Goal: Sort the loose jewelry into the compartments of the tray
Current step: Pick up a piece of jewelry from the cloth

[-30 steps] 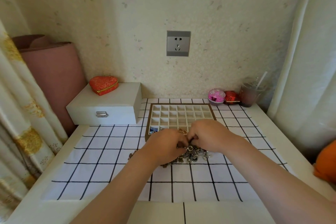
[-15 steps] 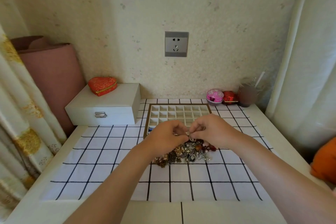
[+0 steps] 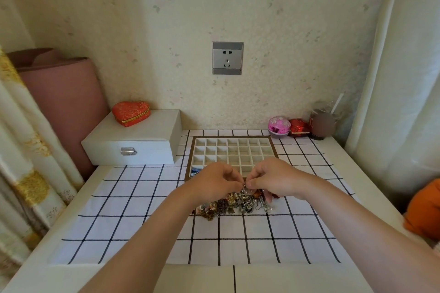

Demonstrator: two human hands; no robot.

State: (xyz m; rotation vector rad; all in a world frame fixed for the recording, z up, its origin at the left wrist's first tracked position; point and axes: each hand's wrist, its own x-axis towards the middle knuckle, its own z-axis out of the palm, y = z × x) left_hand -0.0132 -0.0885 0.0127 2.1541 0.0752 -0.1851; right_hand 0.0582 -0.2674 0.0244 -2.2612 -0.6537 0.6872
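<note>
A heap of loose jewelry lies on the checked cloth, just in front of the cream tray with its many small compartments. One blue piece sits in the tray's near left compartment. My left hand and my right hand meet fingertip to fingertip just above the heap's far edge. Together they pinch a small metal piece between them. My hands hide the tray's near row and part of the heap.
A white latched box with a red heart-shaped case stands at the back left. A pink tin, a red box and a cup sit at the back right. An orange cushion lies right.
Both hands lifted slightly off the heap and drew back from the tray, fingertips still together on a small piece. More of the jewelry heap shows below them now.
</note>
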